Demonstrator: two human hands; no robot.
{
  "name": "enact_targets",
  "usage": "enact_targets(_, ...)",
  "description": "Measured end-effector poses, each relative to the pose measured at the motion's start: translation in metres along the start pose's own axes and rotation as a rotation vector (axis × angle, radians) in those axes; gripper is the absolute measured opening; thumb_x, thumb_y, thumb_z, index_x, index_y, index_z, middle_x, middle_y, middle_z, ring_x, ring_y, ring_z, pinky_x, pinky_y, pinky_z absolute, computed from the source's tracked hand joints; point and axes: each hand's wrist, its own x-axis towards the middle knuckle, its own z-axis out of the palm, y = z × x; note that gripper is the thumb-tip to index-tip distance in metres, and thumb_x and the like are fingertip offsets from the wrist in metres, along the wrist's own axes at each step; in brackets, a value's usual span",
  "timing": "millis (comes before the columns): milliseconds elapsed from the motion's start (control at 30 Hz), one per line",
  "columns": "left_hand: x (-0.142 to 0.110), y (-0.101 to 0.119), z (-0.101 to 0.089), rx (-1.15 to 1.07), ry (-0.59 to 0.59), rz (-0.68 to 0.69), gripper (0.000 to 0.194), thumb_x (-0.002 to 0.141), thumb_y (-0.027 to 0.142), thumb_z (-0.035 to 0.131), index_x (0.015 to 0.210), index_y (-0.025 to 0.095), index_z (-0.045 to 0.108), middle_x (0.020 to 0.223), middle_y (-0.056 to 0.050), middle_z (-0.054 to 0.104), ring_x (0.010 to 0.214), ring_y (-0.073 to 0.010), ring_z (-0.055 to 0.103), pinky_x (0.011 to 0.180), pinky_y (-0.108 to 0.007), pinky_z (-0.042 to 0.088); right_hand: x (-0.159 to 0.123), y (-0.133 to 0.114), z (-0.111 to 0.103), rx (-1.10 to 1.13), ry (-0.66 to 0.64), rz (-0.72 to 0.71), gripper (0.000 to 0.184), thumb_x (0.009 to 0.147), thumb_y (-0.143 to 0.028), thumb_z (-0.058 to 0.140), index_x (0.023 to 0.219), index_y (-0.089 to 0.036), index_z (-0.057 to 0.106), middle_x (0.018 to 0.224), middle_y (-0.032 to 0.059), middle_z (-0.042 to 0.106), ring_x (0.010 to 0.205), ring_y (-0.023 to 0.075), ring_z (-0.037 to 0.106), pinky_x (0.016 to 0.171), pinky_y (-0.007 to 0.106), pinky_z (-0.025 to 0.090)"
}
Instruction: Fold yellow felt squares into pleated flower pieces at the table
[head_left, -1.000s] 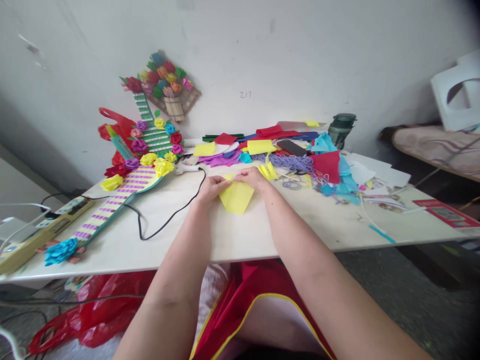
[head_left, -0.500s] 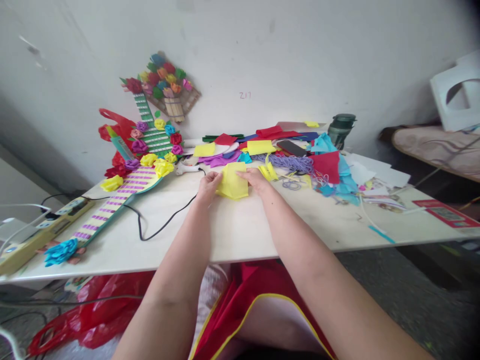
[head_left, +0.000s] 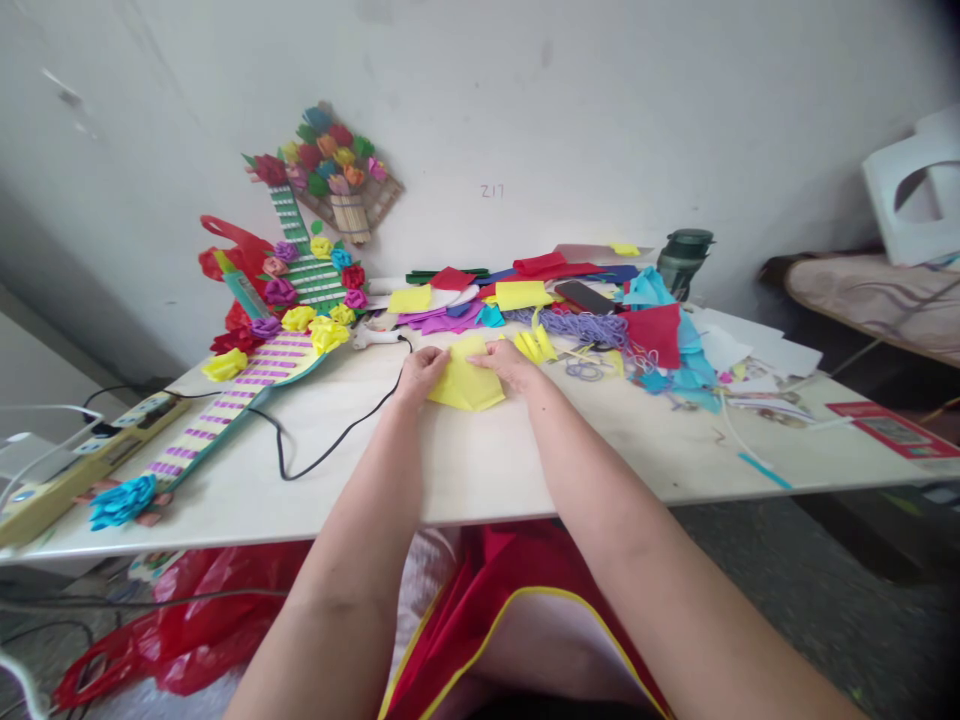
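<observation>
Head view: yellow sheet pinched between two hands

The left hand point(head_left: 421, 375) and right hand point(head_left: 510, 365) hold a thin yellow sheet point(head_left: 469, 388) between them, over the middle of the bench point(head_left: 480, 480). The fingers of both are closed on it, the left at its left side, the right near its upper right corner. Whether its near edge touches the bench cannot be told.

The sheet looks flimsy, so uneven pulling could tear or crease it, and a loose pinch at either side could let it slip askew. The black cord point(head_left: 280, 455) passes close by the left wrist; a sideways sweep might snag it and drag the white tool point(head_left: 375, 337) at its far end.

The bench is pale and crowded along its far side: yellow curls point(head_left: 534, 345) just beyond the right hand, purple yarn point(head_left: 577, 325), a dark bottle point(head_left: 682, 262) at far right. On the left lies a striped panel point(head_left: 240, 400) with paper flowers, beside a power strip point(head_left: 97, 460). Behind stands a grey-white wall point(head_left: 562, 130); a red plastic bag point(head_left: 195, 620) sits below, near left.
</observation>
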Motion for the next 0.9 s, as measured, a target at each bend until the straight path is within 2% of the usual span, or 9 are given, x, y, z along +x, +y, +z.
enact_targets(233, 0.0009, 0.0020, 0.0015, 0.015, 0.076, -0.002, 0.026, 0.071, 0.040, 0.060, 0.063, 0.016, 0.055, 0.052, 0.004, 0.043, 0.049, -0.0085, 0.036, 0.046, -0.021, 0.026, 0.0003, -0.0019, 0.0007, -0.004, 0.080, -0.088, 0.012, 0.065, -0.020, 0.070, 0.060, -0.016, 0.060, 0.054, -0.0033, 0.060, 0.052, 0.0114, 0.057, 0.056, 0.023, 0.047)
enact_targets(367, 0.0020, 0.0006, 0.0014, 0.038, 0.092, 0.010, 0.024, 0.071, 0.039, 0.060, 0.063, 0.016, 0.056, 0.051, 0.004, 0.041, 0.049, -0.0088, 0.036, 0.046, -0.021, 0.024, 0.0004, -0.0022, 0.0015, 0.020, 0.094, -0.094, 0.008, 0.065, -0.020, 0.069, 0.063, -0.016, 0.062, 0.056, -0.0025, 0.062, 0.054, 0.0125, 0.058, 0.055, 0.023, 0.047)
enact_targets(467, 0.0029, -0.0010, 0.0017, 0.012, 0.079, -0.002, 0.025, 0.071, 0.040, 0.058, 0.064, 0.016, 0.056, 0.051, 0.004, 0.041, 0.049, -0.0089, 0.036, 0.046, -0.021, 0.024, 0.0027, -0.0004, 0.0013, 0.039, 0.081, -0.098, 0.005, 0.065, -0.020, 0.068, 0.068, -0.016, 0.066, 0.059, -0.0019, 0.065, 0.057, 0.0136, 0.060, 0.059, 0.025, 0.049)
enact_targets(600, 0.0038, -0.0028, 0.0018, -0.021, 0.054, -0.026, 0.024, 0.071, 0.040, 0.057, 0.065, 0.016, 0.056, 0.054, 0.003, 0.045, 0.051, -0.0096, 0.039, 0.047, -0.021, 0.027, 0.0038, -0.0003, 0.0019, 0.060, 0.087, -0.121, 0.012, 0.066, -0.021, 0.066, 0.077, -0.016, 0.070, 0.065, -0.0014, 0.068, 0.062, 0.0144, 0.064, 0.064, 0.027, 0.051)
enact_targets(900, 0.0049, -0.0047, 0.0018, -0.017, 0.077, -0.042, 0.023, 0.068, 0.039, 0.056, 0.066, 0.016, 0.057, 0.055, 0.002, 0.048, 0.053, -0.0107, 0.043, 0.048, -0.021, 0.030, -0.0010, -0.0051, 0.0051, 0.089, 0.090, -0.162, 0.020, 0.065, -0.017, 0.065, 0.084, -0.015, 0.072, 0.073, 0.0000, 0.071, 0.069, 0.0148, 0.066, 0.075, 0.030, 0.052)
